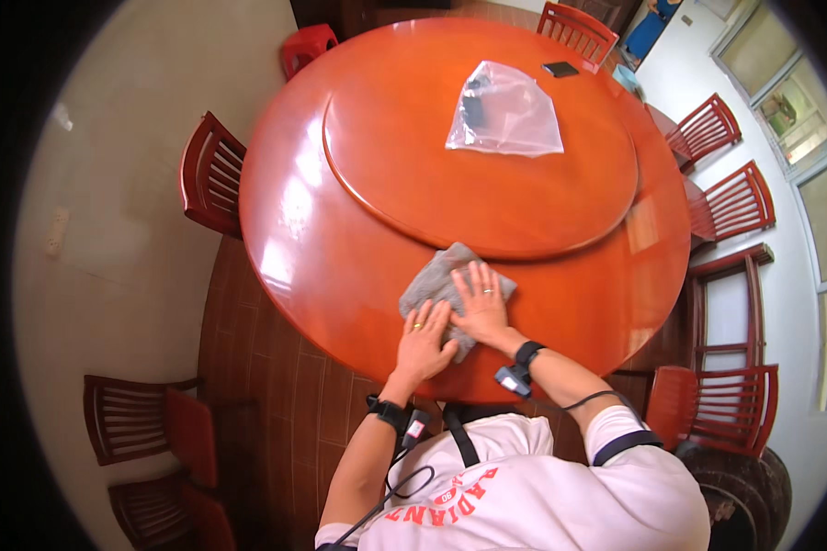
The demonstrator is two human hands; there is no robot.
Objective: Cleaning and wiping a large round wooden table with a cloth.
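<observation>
A grey cloth lies on the near part of a glossy reddish-brown round table, reaching up to the rim of the raised turntable. Both palms press down on it. My left hand rests on its lower left portion, fingers stretched out flat. Just to the right and slightly farther off, my right hand is also flat, its fingers spread over the cloth. Each of my wrists carries a black strap with a small device.
A clear plastic bag with something dark inside sits on the turntable. Beyond it lies a flat dark object. Wooden chairs and a red stool surround the table. A person in blue is at the far right.
</observation>
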